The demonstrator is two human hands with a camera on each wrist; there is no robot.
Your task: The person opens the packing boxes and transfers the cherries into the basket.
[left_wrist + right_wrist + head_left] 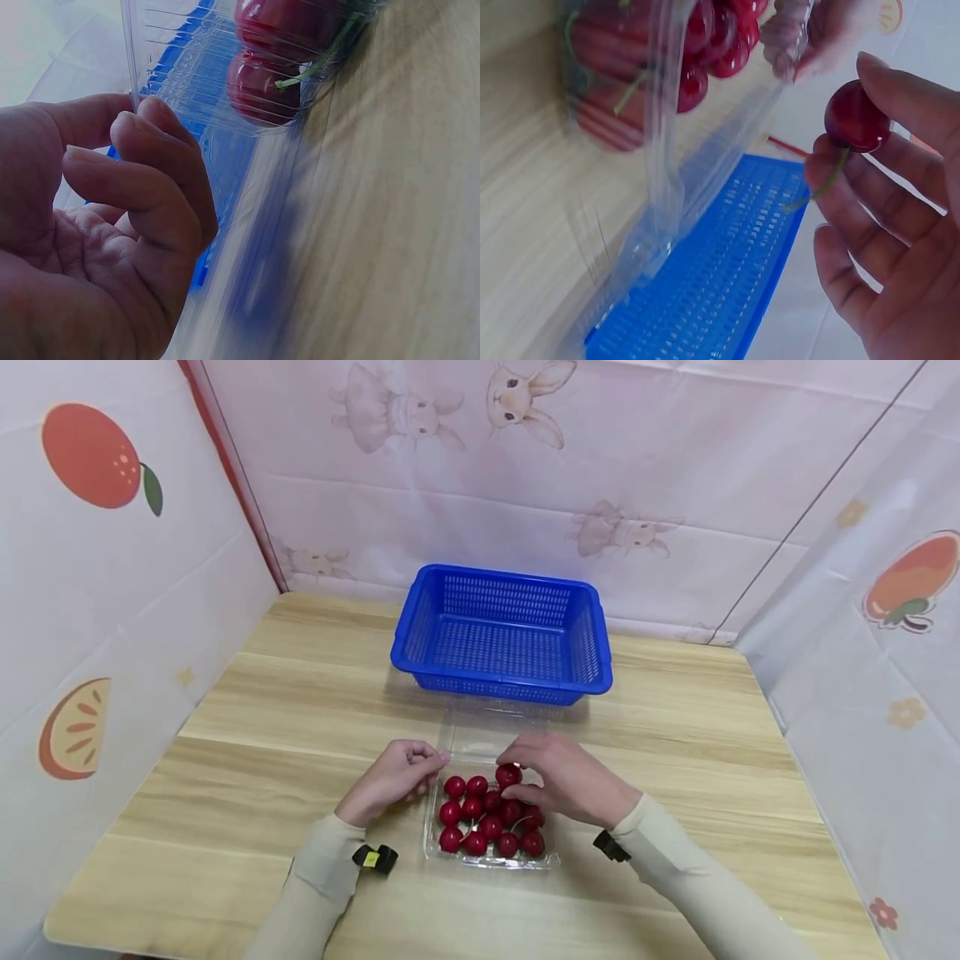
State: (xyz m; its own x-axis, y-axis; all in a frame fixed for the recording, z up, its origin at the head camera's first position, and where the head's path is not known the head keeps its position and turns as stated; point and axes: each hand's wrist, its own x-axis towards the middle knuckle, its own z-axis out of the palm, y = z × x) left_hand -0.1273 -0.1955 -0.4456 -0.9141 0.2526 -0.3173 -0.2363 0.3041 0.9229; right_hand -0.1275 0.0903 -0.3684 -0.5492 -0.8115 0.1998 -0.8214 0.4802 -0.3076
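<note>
My right hand (566, 781) pinches one cherry (857, 116) between thumb and fingers; my left hand (393, 779) pinches the box (489, 862) by its edge. Other cherries (491, 827) lie between my hands, some partly hidden behind my right fingers.

Pale pink sheeting printed with rabbits (495, 477) is hanging behind a light, wood-grain tabletop (277, 702), while white, fruit-printed sheets (82, 585) are flanking it on both sides.
</note>
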